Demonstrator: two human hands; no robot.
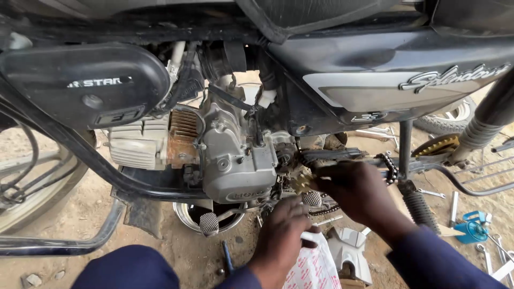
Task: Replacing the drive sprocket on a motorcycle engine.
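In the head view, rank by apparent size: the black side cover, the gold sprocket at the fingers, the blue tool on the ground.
1. Black side cover, clearly largest.
2. Blue tool.
3. Gold sprocket, partly hidden by the right hand, so its place against the tool is unsure.

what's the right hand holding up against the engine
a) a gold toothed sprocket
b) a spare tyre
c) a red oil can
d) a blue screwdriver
a: the right hand pinches a gold toothed sprocket beside the grey engine case, with the drive chain hanging just behind the hand.
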